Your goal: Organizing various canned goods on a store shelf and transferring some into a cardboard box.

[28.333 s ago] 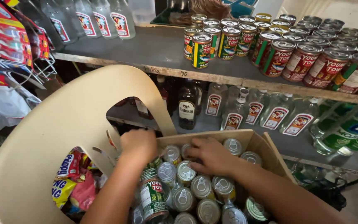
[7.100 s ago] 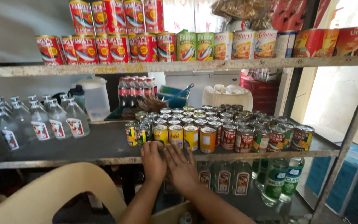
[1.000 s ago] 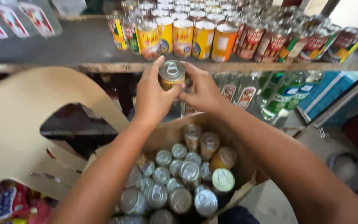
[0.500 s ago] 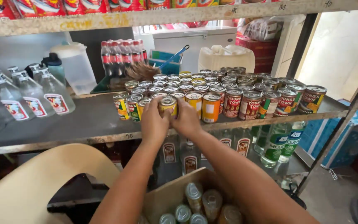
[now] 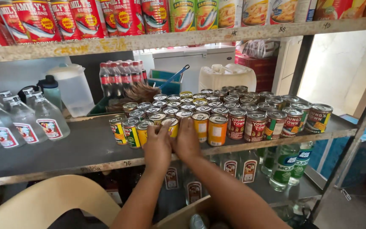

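Both my hands reach up to the middle shelf (image 5: 64,154). My left hand (image 5: 157,147) and my right hand (image 5: 186,142) close from either side on a yellow-labelled can (image 5: 171,124), which stands in the front row of cans (image 5: 217,129) on the shelf. To its left stand yellow and green cans (image 5: 126,131); to its right are orange cans, then red-labelled cans (image 5: 255,125). Several more rows of cans fill the shelf behind. An open cardboard box (image 5: 187,214) with a can top showing sits below my forearms.
Clear bottles (image 5: 26,123) stand at the shelf's left, with a plastic jug (image 5: 70,87) and red-capped bottles (image 5: 117,80) behind. The top shelf holds red cans (image 5: 64,19). Green bottles (image 5: 286,163) stand on the lower shelf. A beige chair back (image 5: 47,203) curves at lower left.
My hands have carried the can from above the box up to the shelf and set it into the front row, and my view has tilted up.
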